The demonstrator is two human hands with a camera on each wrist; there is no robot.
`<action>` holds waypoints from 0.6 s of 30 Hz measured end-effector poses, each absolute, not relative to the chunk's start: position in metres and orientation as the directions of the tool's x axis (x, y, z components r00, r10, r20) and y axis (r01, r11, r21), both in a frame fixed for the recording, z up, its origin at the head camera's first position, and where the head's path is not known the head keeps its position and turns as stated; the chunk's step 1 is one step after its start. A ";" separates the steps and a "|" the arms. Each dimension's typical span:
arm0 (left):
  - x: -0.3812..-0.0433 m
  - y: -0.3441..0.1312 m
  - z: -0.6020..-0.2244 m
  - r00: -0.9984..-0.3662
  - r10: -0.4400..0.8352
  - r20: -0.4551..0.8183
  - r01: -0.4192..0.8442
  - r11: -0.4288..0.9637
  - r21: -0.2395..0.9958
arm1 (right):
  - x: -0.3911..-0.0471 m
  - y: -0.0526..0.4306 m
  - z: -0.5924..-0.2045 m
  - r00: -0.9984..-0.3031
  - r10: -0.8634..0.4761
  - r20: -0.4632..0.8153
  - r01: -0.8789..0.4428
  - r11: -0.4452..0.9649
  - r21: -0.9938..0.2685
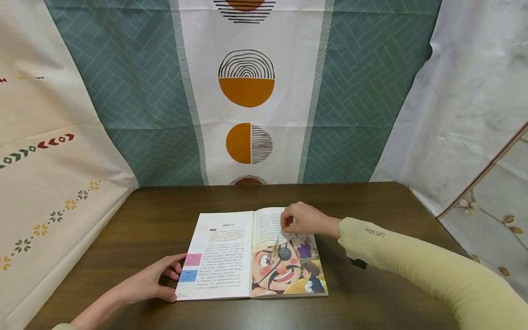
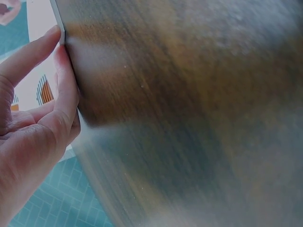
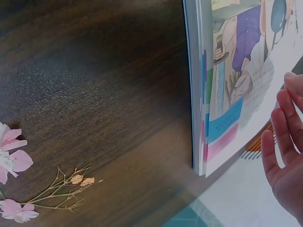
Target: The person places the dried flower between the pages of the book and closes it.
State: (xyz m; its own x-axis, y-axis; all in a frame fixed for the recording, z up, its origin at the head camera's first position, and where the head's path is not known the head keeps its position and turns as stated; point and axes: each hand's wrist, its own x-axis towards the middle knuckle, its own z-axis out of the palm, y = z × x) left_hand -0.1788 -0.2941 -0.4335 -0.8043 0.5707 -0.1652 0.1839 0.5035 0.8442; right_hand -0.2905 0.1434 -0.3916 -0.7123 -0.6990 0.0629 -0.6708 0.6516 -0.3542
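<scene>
An open book [image 1: 224, 256] lies on the table, text on its left page and a cartoon pirate picture on the right page. My left hand [image 1: 158, 279] rests against the book's left edge, the thumb by the near corner. In the left wrist view, the loosely bent fingers [image 2: 66, 90] touch that edge. Over the right page, my right hand [image 1: 303, 218] is held with thumb and fingertips together. It pinches a thin flower sprig [image 1: 277, 244], whose small purplish head shows faintly against the picture. In the right wrist view, the fingertips [image 3: 289, 78] hover by the page.
Pink flowers [image 3: 12, 158] and a thin branching stem with dried blooms [image 3: 64, 189] lie on the dark wooden table [image 3: 109, 85] beside the book. Patterned cloth [image 1: 247, 101] hangs behind the table's far edge. Pink and blue labels [image 1: 192, 260] mark the left page.
</scene>
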 end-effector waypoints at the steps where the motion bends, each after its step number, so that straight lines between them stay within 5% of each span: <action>1: -0.179 -0.294 -0.434 -0.804 0.571 -0.165 0.183 0.503 0.845 | -0.291 0.144 -0.392 -0.716 -0.695 0.063 -0.667 0.655 -0.354; 18: -0.179 -0.294 -0.433 -0.805 0.569 -0.168 0.183 0.508 0.842 | -0.294 0.146 -0.396 -0.732 -0.676 0.080 -0.652 0.662 -0.370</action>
